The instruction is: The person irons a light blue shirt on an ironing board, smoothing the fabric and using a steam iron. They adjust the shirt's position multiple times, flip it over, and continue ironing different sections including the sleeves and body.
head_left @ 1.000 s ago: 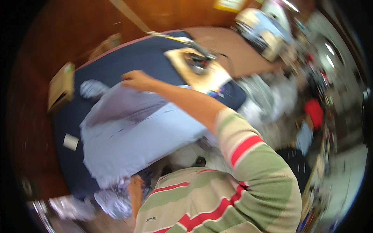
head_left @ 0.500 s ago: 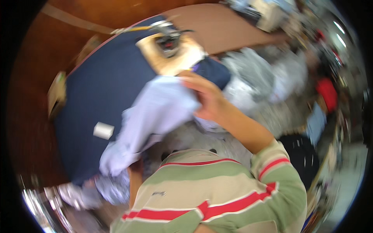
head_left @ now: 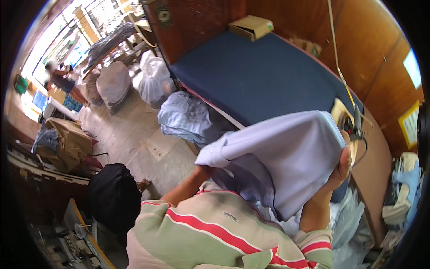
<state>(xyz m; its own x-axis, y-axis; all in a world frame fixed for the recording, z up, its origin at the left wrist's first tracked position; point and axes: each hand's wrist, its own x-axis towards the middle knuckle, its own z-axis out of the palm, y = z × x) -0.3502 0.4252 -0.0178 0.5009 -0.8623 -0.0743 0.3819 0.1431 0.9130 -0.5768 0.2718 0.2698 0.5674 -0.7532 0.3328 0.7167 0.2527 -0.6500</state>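
A pale lavender-blue garment (head_left: pixel 286 154) is stretched between my two hands, in front of my chest and over the near edge of the padded table. My left hand (head_left: pixel 204 171) is closed on its left end, with most of the fingers hidden beneath the cloth. At the opposite end my right hand (head_left: pixel 338 172) grips the edge, thumb along the outside. Just beyond the right hand, a dark iron (head_left: pixel 354 131) with a cord rests on a tan pad (head_left: pixel 339 109), partly covered by the cloth.
The table has a dark blue top (head_left: pixel 251 76); a cardboard box (head_left: pixel 251 28) stands at its far end. Blue cloth is heaped in a bundle (head_left: pixel 183 117) beside it. Plastic bags (head_left: pixel 154 78), a black chair-like object (head_left: pixel 115 195) and a distant person (head_left: pixel 67 83) are to the left.
My view has swung left, bringing the floor, bags and distant person into sight. The garment has been spread wider between my hands. A small white block seen earlier on the table no longer shows.
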